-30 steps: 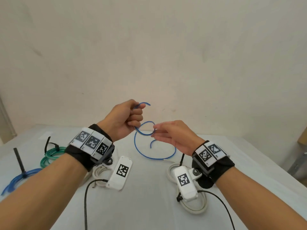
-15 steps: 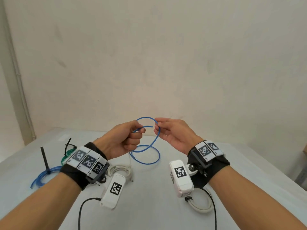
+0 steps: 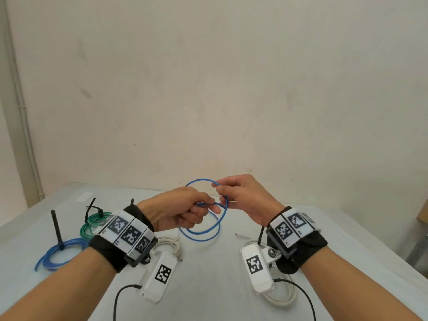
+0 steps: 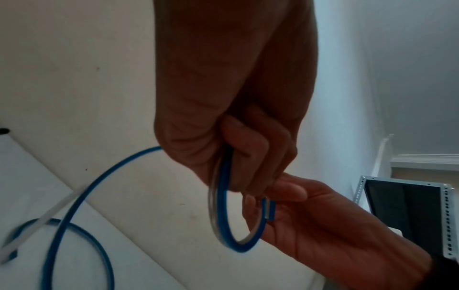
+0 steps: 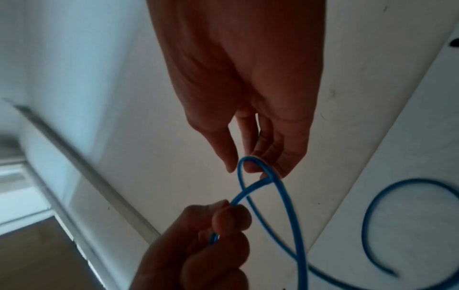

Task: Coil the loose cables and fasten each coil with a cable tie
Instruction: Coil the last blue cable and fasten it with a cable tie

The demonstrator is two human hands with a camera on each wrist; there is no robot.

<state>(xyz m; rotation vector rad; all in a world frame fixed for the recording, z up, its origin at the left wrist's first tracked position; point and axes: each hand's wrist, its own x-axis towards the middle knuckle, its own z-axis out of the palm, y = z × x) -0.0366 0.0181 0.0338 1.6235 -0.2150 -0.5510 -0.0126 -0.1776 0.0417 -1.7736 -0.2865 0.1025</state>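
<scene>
The head camera looked forward and down over the table [image 3: 231, 286], while both wrist cameras looked closely up along the palms, sharing the blue cable [image 3: 203, 232].

You stood before a plain cream wall [image 3: 231, 89] with some small marks on it. A white table [image 3: 208, 286] reached to this wall. At the left a pale conduit [image 3: 25, 126] ran down the corner. At the right stood a grey metal rack [image 4: 407, 213], and the light was soft.

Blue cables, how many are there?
2. One blue cable is held between the left hand and right hand; the other, a tied blue coil, lies on the table's left side. Arms may hide more.
</scene>
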